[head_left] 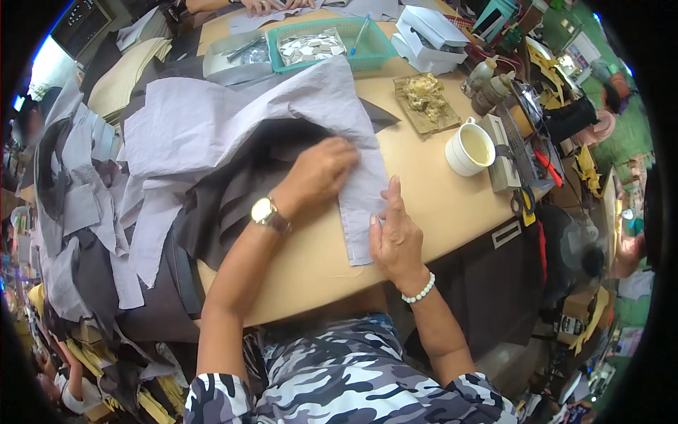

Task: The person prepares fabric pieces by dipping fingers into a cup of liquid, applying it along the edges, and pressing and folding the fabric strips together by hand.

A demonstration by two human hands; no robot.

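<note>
A pale lilac-grey cloth [282, 92] with a dark underside lies folded and rumpled over the wooden table. My left hand [323, 168], blurred and curled, rests on the cloth near its right strip; its fingertips are too smeared to read. Close to that strip's right edge is my right hand [397, 237], fingers partly extended and thumb apart, with nothing visible in it. The strip's lower end reaches down beside my right thumb. Dark cloth layers [233, 198] lie under and left of my left forearm.
Beyond the cloth stand a green basket [385, 49] and a white box [431, 39]. On the right are a white cup [470, 148], a brown tray [427, 106], bottles [480, 78] and scissors [524, 205]. Another person's hands [272, 6] show at the far edge.
</note>
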